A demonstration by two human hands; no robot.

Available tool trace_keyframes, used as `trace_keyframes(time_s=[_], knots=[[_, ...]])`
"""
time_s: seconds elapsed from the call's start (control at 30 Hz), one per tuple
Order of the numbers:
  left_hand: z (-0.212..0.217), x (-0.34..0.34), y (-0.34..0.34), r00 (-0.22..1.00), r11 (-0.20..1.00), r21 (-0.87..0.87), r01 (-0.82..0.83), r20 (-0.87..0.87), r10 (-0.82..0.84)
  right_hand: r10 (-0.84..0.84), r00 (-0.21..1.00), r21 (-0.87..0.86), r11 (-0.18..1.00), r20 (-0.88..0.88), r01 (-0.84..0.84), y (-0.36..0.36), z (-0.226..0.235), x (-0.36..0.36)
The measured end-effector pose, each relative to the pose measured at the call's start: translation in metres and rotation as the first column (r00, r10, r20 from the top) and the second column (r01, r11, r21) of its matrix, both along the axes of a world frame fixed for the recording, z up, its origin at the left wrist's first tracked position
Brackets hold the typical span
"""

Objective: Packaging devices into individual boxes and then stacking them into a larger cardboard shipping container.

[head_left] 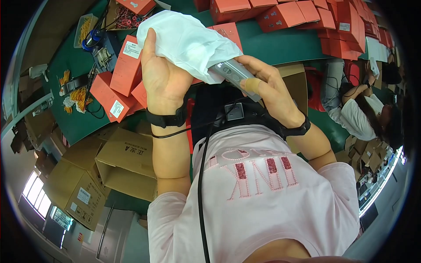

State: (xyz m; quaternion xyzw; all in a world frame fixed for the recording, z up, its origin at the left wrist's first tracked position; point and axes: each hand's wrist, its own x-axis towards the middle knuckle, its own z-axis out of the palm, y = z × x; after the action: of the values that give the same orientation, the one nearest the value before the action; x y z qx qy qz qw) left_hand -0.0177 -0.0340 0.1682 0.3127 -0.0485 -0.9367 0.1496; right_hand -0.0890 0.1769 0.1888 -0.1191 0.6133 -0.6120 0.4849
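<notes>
My right hand (274, 87) grips the handle of a grey handheld electric device (232, 73) with buttons and a small lit display. A thin white bag (180, 37) covers the device's far end, hiding its shape. Under the bag's left side is my left hand (164, 79), palm up, supporting it. Its thumb stands straight along the bag's edge, while the other fingers are hidden behind the bag. Both wrists wear black bands, and a black cable runs from the left one.
On the green table (171, 6) lie orange-red boxes (127, 65), with more stacked at the far right (346, 30). Yellow cable bundles (79, 98) lie at the left. Open cardboard cartons (127, 158) stand beside me at left. Another person (357, 114) sits at the right.
</notes>
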Motion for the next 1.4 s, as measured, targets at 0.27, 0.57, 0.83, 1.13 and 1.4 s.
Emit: trace_keyframes(time_s=[0.27,0.57,0.83,1.13,1.4], knots=[[-0.015,-0.008,0.054,0.983,0.762,-0.642,0.088,0.181,0.039,0.054,0.604,0.126,0.989,-0.795,0.077,-0.001,0.006,0.006],[-0.026,0.004,0.078,0.989,0.892,-0.448,0.062,-0.090,-0.114,-0.373,0.928,-0.262,0.897,-0.014,0.357,0.003,-0.014,-0.005],[-0.006,-0.008,0.106,0.993,0.935,-0.340,0.106,-0.021,-0.120,-0.171,0.967,-0.260,0.958,-0.191,0.119,-0.004,-0.023,0.015],[-0.020,-0.008,0.069,0.977,0.996,0.079,0.048,-0.211,-0.030,-0.163,0.294,-0.078,0.956,-0.942,0.282,0.032,-0.026,0.011],[-0.008,0.001,0.091,0.991,0.907,-0.419,0.050,-0.096,-0.098,0.130,0.171,0.135,0.991,-0.977,0.020,0.014,-0.002,-0.013]])
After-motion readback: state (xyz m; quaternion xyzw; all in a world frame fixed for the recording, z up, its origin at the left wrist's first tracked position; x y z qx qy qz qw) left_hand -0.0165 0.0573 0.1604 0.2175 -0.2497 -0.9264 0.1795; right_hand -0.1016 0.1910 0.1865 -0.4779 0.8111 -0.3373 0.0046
